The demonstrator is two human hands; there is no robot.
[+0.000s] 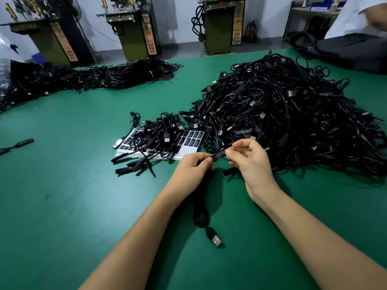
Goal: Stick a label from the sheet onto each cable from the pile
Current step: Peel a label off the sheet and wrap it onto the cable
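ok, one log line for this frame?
step: labelling | left hand: pinches cable | right hand: presses label on | sheet: under loose cables | pile: right

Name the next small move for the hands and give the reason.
Probably press the label flat along the cable's black block. Left hand pinches one end of the block, right hand pinches the other end over the label, whose white print faces up, so smoothing likely remains.

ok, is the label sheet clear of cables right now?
No, a small bunch of black cables lies across the label sheet, covering much of its middle.
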